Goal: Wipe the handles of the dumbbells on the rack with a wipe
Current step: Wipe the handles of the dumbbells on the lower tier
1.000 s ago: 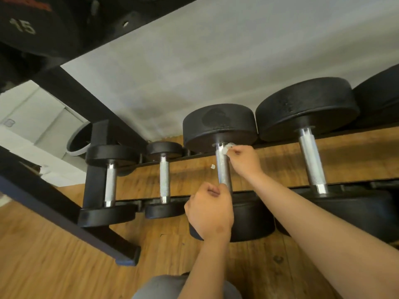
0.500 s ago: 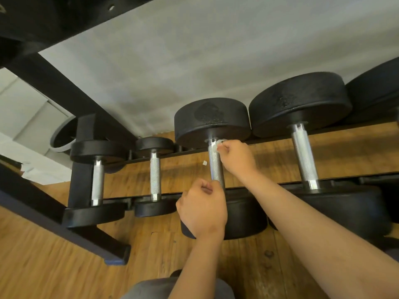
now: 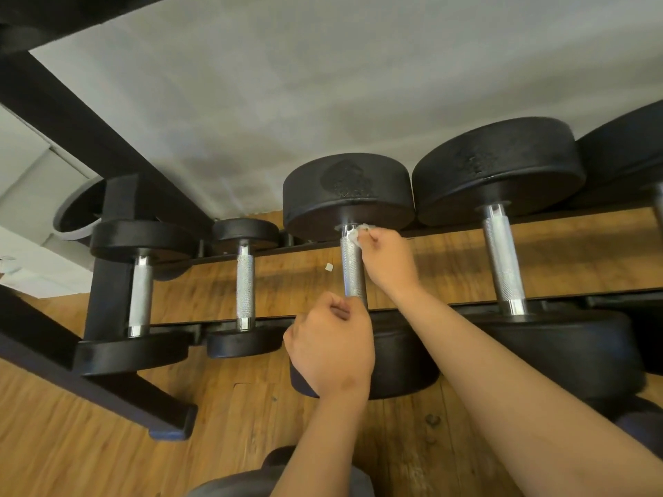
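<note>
Wiping is under way on the third handle (image 3: 352,267): your right grip (image 3: 389,261) pinches the wipe (image 3: 360,232) at its far end, your left grip (image 3: 332,347) curls round its near end, and I cannot tell whether the neighbouring handles (image 3: 502,260) are done.

Dumbbells (image 3: 245,288) side by side on rack (image 3: 107,267)

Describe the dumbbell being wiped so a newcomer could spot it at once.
On the black metal rack, count from the left to the third black round-headed dumbbell. Only its knurled steel handle has hands on it, the left hand gripping the near end and the right hand pressing a small white wipe at the far end.
</note>
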A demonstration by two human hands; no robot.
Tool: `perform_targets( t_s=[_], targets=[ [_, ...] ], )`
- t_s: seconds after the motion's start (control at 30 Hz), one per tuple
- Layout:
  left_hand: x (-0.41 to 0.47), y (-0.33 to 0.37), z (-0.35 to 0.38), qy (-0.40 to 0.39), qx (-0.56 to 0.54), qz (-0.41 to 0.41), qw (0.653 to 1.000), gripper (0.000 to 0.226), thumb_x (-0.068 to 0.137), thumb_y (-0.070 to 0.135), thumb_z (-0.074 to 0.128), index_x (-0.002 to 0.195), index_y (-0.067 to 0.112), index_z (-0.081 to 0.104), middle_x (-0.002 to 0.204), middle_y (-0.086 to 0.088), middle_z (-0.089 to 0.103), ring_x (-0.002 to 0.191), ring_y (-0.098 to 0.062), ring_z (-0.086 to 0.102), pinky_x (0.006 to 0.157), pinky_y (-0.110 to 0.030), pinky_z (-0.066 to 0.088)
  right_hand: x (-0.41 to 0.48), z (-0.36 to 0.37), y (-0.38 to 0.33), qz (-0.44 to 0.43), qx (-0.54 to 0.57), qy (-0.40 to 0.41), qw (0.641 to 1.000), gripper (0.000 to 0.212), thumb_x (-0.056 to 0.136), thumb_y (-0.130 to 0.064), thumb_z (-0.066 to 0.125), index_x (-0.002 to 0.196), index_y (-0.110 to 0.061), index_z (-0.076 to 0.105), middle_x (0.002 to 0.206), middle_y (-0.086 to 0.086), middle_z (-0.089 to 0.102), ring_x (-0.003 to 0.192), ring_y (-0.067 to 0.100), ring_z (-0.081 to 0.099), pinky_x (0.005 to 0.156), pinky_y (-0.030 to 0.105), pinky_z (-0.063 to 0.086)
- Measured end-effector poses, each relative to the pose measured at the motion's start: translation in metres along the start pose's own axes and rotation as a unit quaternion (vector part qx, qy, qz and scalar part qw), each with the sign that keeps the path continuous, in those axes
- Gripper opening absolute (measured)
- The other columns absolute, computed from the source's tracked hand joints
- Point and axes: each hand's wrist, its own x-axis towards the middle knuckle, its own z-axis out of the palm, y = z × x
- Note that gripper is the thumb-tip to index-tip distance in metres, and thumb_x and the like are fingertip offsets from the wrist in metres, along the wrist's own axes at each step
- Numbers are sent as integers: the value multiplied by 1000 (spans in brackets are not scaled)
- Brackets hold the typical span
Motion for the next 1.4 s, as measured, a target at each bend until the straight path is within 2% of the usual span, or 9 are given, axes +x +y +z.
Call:
perform_targets(
  t_s=[0.17, 0.27, 0.4, 0.57, 0.77, 0.93, 1.07, 1.3, 1.4],
  targets=[
    [0, -1, 0, -4, 3, 1, 1000, 28, 89, 29, 62, 62, 31, 52, 57, 11, 56, 64, -9, 56, 88, -30, 39, 9, 3, 1, 76, 127, -37, 988, 37, 100, -33, 47, 73, -11, 61, 66, 0, 54, 66, 15, 51, 60, 30, 36],
    [0, 0, -3, -2, -1, 3, 1000, 31, 88, 29, 63, 61, 34, 49, 55, 13, 55, 63, -8, 56, 89, -38, 47, 4, 3, 6, 44, 39, -66, 996, 35, 100, -42, 43, 103, -14, 64, 90, 0, 63, 83, 16, 58, 64, 29, 44],
    [0, 4, -4, -10, 3, -12, 1000, 28, 88, 32, 63, 62, 31, 52, 57, 12, 56, 67, -5, 55, 94, -41, 45, -1, 3, 9, -15, -74, -32, 997, 36, 98, -50, 44, 90, -19, 61, 77, -2, 62, 71, 15, 57, 61, 34, 45],
    [-1, 5, -4, -8, 1, -9, 1000, 27, 88, 32, 64, 63, 31, 53, 57, 13, 55, 64, -4, 55, 94, -42, 47, 8, 4, 6, 19, 4, 3, 1000, 42, 103, -38, 38, 72, -18, 58, 66, -3, 56, 64, 13, 54, 54, 28, 34],
    [-3, 5, -3, 9, -2, -3, 1000, 31, 87, 30, 65, 61, 33, 49, 54, 14, 51, 60, -3, 51, 91, -41, 49, -1, -5, 5, -45, -109, -38, 992, 49, 104, -37, 35, 61, -19, 49, 56, -2, 48, 52, 12, 46, 49, 27, 31],
    [-1, 2, -1, 6, 2, 4, 1000, 28, 88, 29, 64, 63, 32, 51, 55, 12, 53, 61, -5, 52, 89, -28, 36, 2, 2, -2, -7, -77, -57, 995, 46, 105, -37, 28, 88, -10, 62, 74, 4, 58, 75, 21, 60, 67, 34, 48],
    [-2, 0, 1, 13, 1, 5, 1000, 27, 86, 30, 64, 63, 32, 51, 55, 13, 54, 63, -4, 51, 85, -24, 29, 4, 3, -3, 20, -6, -32, 999, 43, 106, -38, 28, 95, -12, 61, 83, 3, 60, 78, 16, 58, 67, 29, 45],
    [2, -1, 2, 17, 9, 0, 1000, 27, 83, 33, 65, 60, 31, 50, 56, 13, 54, 64, -4, 49, 79, -25, 27, 3, -17, 1, -18, -236, -172, 956, 52, 106, -37, 22, 93, -12, 65, 85, 5, 63, 71, 16, 52, 62, 28, 35],
    [0, -3, 3, 13, 6, 3, 1000, 26, 84, 32, 65, 62, 32, 51, 56, 14, 53, 64, -2, 48, 80, -25, 28, 0, -7, -2, -27, -201, -108, 973, 53, 106, -34, 23, 92, -5, 65, 82, 8, 61, 72, 21, 53, 63, 30, 38]
  ],
)
